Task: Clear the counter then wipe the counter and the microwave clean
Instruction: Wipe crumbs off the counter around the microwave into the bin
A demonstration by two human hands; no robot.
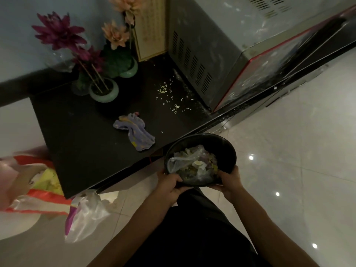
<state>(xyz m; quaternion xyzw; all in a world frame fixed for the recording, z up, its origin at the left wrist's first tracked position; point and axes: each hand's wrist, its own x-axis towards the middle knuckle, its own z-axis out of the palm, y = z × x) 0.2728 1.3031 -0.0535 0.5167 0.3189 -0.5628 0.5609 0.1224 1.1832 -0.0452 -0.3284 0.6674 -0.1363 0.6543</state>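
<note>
I hold a round black bin [223,147] full of plastic wrap and scraps just off the front edge of the black counter [77,143]. My left hand [170,183] grips its near left rim and my right hand [229,181] grips its near right rim. A crumpled purple cloth [134,130] lies on the counter near the front. Small pale crumbs [167,93] are scattered on the counter beside the microwave [202,54], whose grey side and red-edged door are smeared with dust.
Two green vases with purple and peach artificial flowers [105,91] stand at the back left of the counter. Plastic bags [38,189] hang and lie at the counter's left front corner. Glossy tiled floor [298,170] spreads to the right.
</note>
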